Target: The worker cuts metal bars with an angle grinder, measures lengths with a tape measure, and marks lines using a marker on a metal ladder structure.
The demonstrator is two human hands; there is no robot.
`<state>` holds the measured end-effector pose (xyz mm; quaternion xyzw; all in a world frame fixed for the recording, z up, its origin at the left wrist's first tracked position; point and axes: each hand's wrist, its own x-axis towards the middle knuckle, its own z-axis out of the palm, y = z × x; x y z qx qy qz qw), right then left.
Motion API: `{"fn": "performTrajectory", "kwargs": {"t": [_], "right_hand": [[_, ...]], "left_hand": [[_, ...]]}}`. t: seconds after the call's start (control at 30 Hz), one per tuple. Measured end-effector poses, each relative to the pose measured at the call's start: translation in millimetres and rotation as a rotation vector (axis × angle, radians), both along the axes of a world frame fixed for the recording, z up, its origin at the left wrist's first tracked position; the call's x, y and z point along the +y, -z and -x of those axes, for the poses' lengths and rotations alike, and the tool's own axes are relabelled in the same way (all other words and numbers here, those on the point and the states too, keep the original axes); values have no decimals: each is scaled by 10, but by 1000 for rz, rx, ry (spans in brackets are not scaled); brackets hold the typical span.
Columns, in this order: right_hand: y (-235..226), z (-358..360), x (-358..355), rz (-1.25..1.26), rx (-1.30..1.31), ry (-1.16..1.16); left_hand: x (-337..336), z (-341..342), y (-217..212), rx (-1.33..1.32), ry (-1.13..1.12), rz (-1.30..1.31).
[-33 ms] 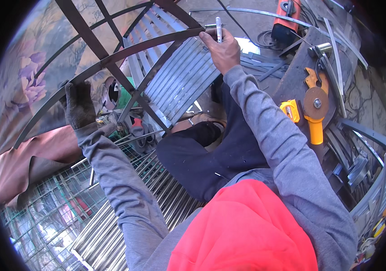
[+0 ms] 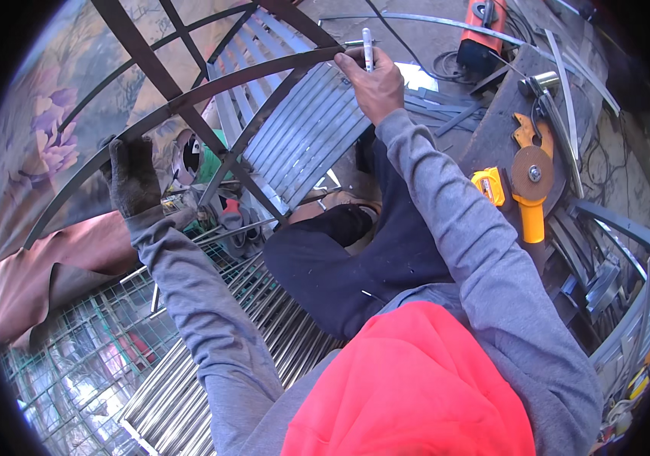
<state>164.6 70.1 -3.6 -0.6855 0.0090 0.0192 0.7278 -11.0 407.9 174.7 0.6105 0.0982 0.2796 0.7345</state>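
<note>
A dark metal frame of curved and crossing flat bars rises in front of me, at upper left. My left hand, in a dark work glove, is closed around the outer curved bar on its left side. At the right end of that bar, the thumb of my bare right hand presses against the metal. The same hand holds a white marker pen upright between its fingers. Beyond and beneath the frame lies a slatted panel of grey metal strips.
A yellow angle grinder with a brown disc lies on a dark board at right, beside a yellow battery pack. An orange-red machine with cables stands at far right. Shiny metal tubes and green wire mesh lie at lower left.
</note>
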Motion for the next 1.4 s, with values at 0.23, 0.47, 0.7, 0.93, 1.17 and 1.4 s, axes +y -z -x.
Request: {"fn": "performTrajectory", "kwargs": {"t": [0.23, 0.47, 0.7, 0.93, 1.17, 1.4], "right_hand": [[-36, -33, 9, 52, 22, -21], [-28, -104, -22, 18, -18, -3], [74, -271, -81, 33, -169, -43], [25, -291, -156, 13, -179, -119], [7, -182, -100, 112, -231, -62], [67, -170, -116, 110, -263, -12]], "left_hand": [[195, -5, 2, 13, 59, 50], [140, -30, -12, -45, 68, 77], [244, -18, 119, -28, 66, 78], [208, -36, 133, -52, 128, 112], [253, 9, 86, -33, 105, 69], [239, -16, 91, -36, 119, 38]]}}
